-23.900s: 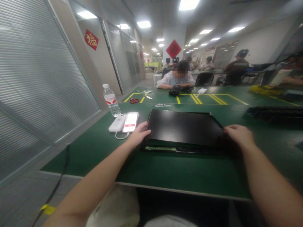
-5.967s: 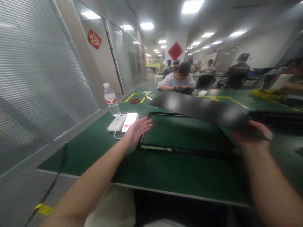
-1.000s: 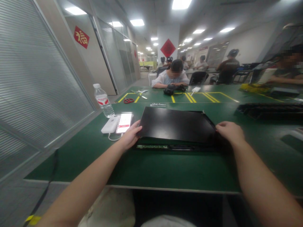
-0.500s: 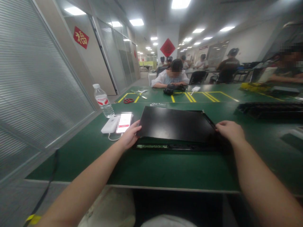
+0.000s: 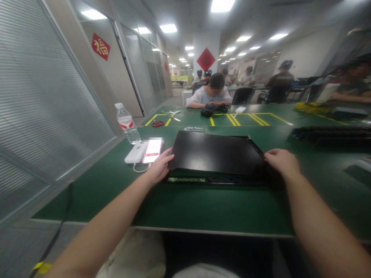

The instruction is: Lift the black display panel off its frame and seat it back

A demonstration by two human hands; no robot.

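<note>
A black flat display panel point(image 5: 213, 152) lies tilted over a dark frame, its left side raised. Along the frame's near edge a green circuit board strip point(image 5: 187, 180) shows. My left hand point(image 5: 160, 166) grips the panel's left edge, thumb on top and fingers beneath. At the right side, my right hand point(image 5: 282, 160) is closed with thumb and fingertips pinched at the right edge of the panel and frame. Whether it holds the panel, the frame or both I cannot tell.
Left of the panel are a phone point(image 5: 152, 150), a white power bank point(image 5: 135, 153) with a cable, and a water bottle point(image 5: 127, 124). Red-handled scissors point(image 5: 158, 124) lie farther back. A person point(image 5: 213, 92) sits across the green table point(image 5: 220, 208). Dark parts point(image 5: 327, 136) lie right.
Almost nothing differs; the whole view has shifted very slightly. Both hands keep their hold and the panel stays tilted.
</note>
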